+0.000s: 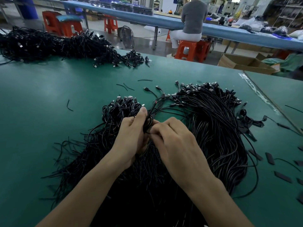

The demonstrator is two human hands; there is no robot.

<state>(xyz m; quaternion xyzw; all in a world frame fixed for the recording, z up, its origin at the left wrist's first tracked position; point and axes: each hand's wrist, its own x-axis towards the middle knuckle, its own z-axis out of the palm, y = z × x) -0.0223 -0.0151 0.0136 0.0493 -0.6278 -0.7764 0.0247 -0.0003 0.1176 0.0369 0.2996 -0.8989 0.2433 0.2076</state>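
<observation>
A coiled black cable (148, 122) stands between my two hands above the green table (49, 112). My left hand (132, 135) grips the coil, thumb up along its side. My right hand (173, 140) pinches a thin black tie at the coil's lower part. Under and around my hands lies a large heap of loose black USB cables (216, 128), plugs pointing away from me. A smaller bunch of coiled cables (121, 107) lies just left of the coil. What my fingertips hold is partly hidden.
A second big cable pile (54, 45) covers the table's far left. Short black ties (127, 86) lie scattered mid-table; flat black pieces (269, 158) lie at the right. A person (191, 22) sits on an orange stool at a blue bench behind. Cardboard boxes (242, 63) stand beyond the table edge.
</observation>
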